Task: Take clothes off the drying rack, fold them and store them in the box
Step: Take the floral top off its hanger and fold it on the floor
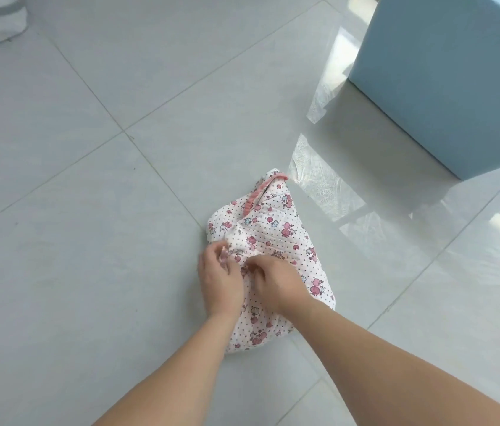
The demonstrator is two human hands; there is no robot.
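On my screen the garment (pixel 276 241) lay bunched on the pale tiled floor (pixel 89 210), near the lower middle of the view. It was white, quilted cloth dotted all over and printed with pink fruit shapes, with a pink ruffled trim (pixel 261 193) along one far edge. A light blue box (pixel 445 81) stood well apart from it, up to the right. Both forearms reached down from the bottom edge. The left hand (pixel 219 278) sat at the garment's near left side, its fingers curled and pinching the cloth. The right hand (pixel 276 282) lay just beside it, almost touching, fingers also curled into the fabric.
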